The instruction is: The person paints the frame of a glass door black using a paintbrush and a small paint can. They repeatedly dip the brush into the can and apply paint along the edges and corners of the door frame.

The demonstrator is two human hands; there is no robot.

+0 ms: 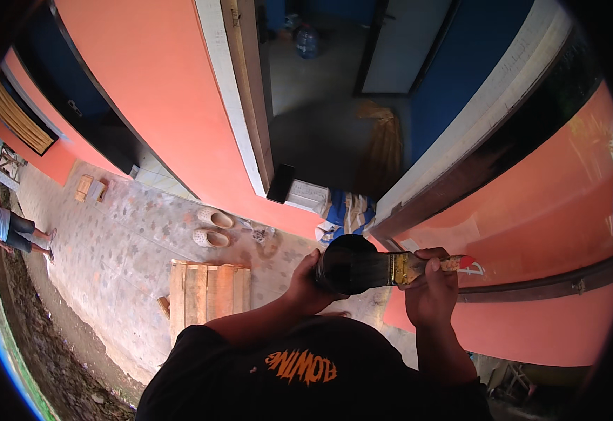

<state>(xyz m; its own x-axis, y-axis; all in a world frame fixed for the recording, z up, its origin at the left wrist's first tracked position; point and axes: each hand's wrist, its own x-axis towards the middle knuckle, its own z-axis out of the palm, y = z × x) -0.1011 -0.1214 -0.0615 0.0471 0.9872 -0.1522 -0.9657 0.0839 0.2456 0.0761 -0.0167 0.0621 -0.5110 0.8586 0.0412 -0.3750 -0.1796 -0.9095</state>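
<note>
My left hand [305,286] is wrapped round the side of a dark round container [340,247] held in front of my chest. What is inside looks black and cannot be made out. A wide paintbrush is gripped in my right hand [434,289] by its handle, which has a red and white end. Its yellowish metal band [397,269] shows to the left of my fingers. The dark bristles [371,271] lie over the container's opening; whether they touch its rim or contents I cannot tell.
Ahead, a doorway has a white and brown frame [247,105]. By its sill lie a black phone [280,184] and a bundled blue, white and tan cloth [348,210]. Light clogs [212,238] and a wooden plank stool [208,289] stand left. Another person [13,230] stands far left.
</note>
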